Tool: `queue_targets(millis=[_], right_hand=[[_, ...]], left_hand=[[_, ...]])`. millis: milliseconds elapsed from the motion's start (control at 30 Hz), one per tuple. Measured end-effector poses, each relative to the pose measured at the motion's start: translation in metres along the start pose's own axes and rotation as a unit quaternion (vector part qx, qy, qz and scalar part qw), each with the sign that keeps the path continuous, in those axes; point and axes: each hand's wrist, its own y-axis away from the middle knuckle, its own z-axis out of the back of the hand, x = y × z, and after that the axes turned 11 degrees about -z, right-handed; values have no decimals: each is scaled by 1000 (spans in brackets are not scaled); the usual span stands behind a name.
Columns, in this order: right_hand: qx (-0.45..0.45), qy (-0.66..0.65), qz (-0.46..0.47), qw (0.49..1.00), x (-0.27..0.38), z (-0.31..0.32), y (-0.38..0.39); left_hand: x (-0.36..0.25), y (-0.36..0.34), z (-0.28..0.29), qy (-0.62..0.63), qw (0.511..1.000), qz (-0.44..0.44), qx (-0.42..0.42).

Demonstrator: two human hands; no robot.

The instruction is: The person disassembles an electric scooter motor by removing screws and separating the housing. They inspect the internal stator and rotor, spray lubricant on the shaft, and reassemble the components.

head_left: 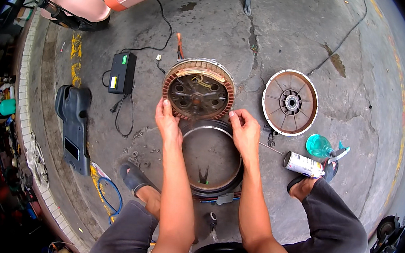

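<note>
A round hub motor stator (198, 96), ringed with copper windings and rusty inside, is tilted up in front of me. My left hand (169, 124) grips its lower left edge, thumb on the rim and fingers curled beneath. At its lower right edge, my right hand (244, 133) pinches the rim between thumb and fingers. Just below lies a black-tyred wheel (238, 172) with an open metal ring inside. A pair of pliers (203, 175) shows within that ring. To the right, a round ribbed motor cover (276, 102) with a central bearing lies inside-up on the floor.
Left are a black charger (122, 72) with cables and a dark plastic casing (72, 127). Small screws (141, 149) lie near my left foot. A white spray can (302, 164) and green spray bottle (320, 146) lie right. A pink scooter (79, 5) stands beyond.
</note>
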Motion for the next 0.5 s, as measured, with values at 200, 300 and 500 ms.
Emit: queue_targets(millis=[200, 300, 500], right_hand=[[10, -13, -11, 1000, 1, -1, 1], [10, -22, -10, 1000, -1, -2, -1], [5, -14, -11, 1000, -3, -2, -2]], left_hand=[[4, -3, 5, 7, 1000, -22, 8], [0, 1, 1, 9, 999, -27, 14], [-2, 6, -1, 5, 1000, -25, 18]])
